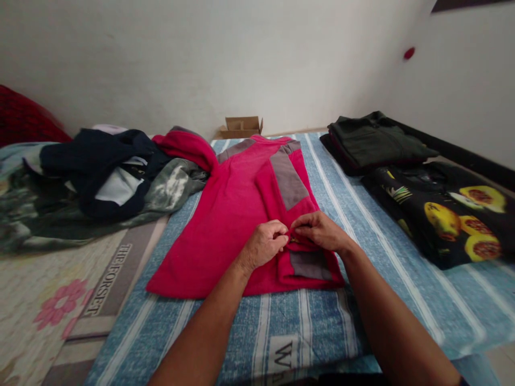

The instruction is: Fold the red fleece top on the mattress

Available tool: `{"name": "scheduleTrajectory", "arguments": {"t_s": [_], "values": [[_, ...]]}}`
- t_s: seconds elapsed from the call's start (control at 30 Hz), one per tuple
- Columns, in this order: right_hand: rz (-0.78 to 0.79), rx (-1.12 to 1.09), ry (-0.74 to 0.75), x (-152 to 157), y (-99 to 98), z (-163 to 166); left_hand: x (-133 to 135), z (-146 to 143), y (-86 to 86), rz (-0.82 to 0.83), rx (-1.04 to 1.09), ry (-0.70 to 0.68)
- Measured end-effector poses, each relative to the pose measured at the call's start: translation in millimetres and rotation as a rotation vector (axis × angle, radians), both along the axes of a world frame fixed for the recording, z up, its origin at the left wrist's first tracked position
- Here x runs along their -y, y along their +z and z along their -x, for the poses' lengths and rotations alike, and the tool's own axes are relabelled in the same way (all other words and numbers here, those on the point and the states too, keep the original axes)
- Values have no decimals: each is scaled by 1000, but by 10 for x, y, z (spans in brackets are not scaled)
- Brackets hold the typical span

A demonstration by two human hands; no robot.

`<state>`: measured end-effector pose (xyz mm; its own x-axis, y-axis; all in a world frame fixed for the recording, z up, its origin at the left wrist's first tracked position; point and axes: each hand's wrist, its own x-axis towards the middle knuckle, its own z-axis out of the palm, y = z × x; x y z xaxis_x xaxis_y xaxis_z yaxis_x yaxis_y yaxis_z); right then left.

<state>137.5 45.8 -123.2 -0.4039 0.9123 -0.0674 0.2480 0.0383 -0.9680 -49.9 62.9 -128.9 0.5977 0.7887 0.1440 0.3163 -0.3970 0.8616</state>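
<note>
A pink jacket (pixel 225 230) with grey panels lies spread on a blue striped cloth (pixel 249 321). One of its sleeves is folded inward over the right part of the body; the other reaches out to the far left. My left hand (pixel 265 244) pinches the pink fabric near the cuff of the folded sleeve. Close beside it, my right hand (pixel 317 230) is closed on the same bit of fabric, thumb and fingers together. Between the fingertips shows a small dark detail, too small to name.
On the left lies a heap of clothes, with a navy garment (pixel 96 166) over a grey-green one (pixel 173 187). Folded dark garments (pixel 374 139) are stacked at the right, behind a black fruit-print garment (pixel 442 214). A cardboard box (pixel 241 127) stands against the wall.
</note>
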Motion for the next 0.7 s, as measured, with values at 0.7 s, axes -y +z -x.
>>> {"name": "scheduleTrajectory", "arguments": {"t_s": [0.7], "values": [[47,-132,-67,71,-19,-18,-2,34,16,-26,-11,-17]]}}
